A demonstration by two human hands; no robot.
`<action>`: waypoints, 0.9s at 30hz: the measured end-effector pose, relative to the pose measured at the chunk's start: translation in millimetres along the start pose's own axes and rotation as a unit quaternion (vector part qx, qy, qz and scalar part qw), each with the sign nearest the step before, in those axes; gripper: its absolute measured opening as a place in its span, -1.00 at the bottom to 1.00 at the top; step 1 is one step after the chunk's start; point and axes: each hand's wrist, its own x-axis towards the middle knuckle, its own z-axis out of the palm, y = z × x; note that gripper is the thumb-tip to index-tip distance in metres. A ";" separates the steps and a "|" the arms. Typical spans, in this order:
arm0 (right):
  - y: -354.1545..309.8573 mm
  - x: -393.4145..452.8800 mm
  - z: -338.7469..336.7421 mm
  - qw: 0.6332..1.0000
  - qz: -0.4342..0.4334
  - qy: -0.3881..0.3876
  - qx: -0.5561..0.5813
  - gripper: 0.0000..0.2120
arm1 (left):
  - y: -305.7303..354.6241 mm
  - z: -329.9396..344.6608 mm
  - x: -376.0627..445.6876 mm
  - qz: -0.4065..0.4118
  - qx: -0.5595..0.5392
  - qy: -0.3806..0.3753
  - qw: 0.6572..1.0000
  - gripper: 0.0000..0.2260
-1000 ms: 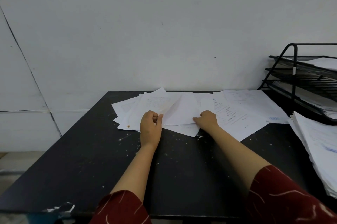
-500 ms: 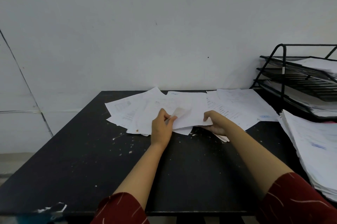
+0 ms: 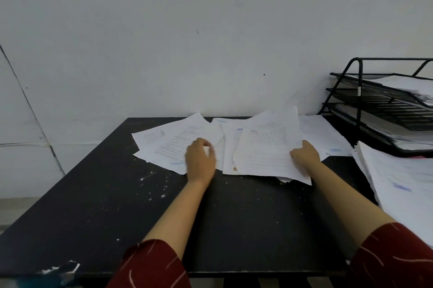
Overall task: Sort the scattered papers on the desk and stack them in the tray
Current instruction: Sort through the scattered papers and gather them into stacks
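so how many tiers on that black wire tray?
3 visible: top tier holding papers, middle tier, bottom tier holding papers. The tray runs off the right edge, so parts are hidden.

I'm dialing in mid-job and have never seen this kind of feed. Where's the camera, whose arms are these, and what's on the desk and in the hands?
No machine here: a person wears one wide-angle camera on the head, looking forward and down, so the arms reaching in from the bottom edge are their own. The black desk carries scattered papers near the wall. The right hand grips the edge of a lifted sheaf of sheets. The left hand rests on the scattered papers; its fingers are blurred, so I cannot tell its grip. At the right stand a black wire tray rack, already holding some paper, and in front of it a tall paper pile.
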 end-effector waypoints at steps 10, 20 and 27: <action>5.4 -9.4 0.8 1.000 0.016 0.011 0.001 -0.57 | -27.4 -25.4 12.3 0.024 0.313 -0.161 0.936 -0.73; -7.5 -20.1 -1.6 0.998 0.013 -0.053 0.030 -0.67 | 12.8 -30.9 17.6 -0.045 0.121 0.012 0.992 -0.78; -9.1 -21.9 -0.1 0.992 0.039 -0.100 0.062 -0.53 | 60.8 -7.3 5.1 0.044 0.012 -0.067 0.997 -0.81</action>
